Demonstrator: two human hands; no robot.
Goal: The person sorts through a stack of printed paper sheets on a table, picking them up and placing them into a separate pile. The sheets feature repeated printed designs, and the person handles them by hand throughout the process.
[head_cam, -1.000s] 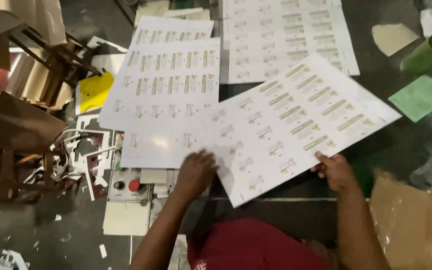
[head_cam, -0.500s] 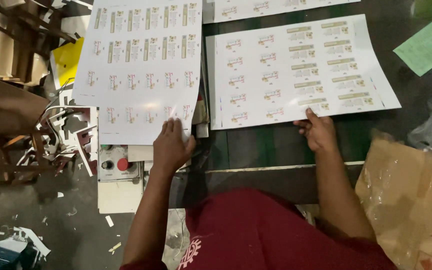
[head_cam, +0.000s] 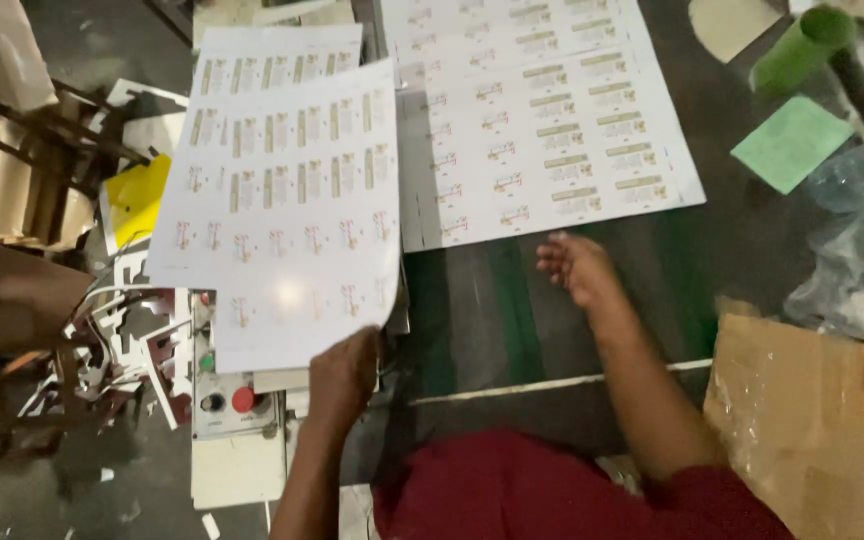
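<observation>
Left hand: my left hand (head_cam: 344,378) pinches the near corner of the top printed sheet (head_cam: 282,215) on the stack at the table's left edge.
Right hand: my right hand (head_cam: 574,266) hovers empty, fingers loosely spread, just short of the sheet (head_cam: 552,150) lying flat mid-table.
Feel: I judge it light, glossy, floppy, easily creased.
Grip: best taken by a corner or near edge.

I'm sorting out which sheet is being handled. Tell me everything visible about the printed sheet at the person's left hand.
The printed sheet is a large white, glossy-looking paper sheet covered with rows of small repeated labels, some with tan bars. It lies slightly tilted on the stack of similar sheets, its near edge overhanging a control panel with a red button. The left hand holds its near right corner. The right hand does not touch it.
</observation>
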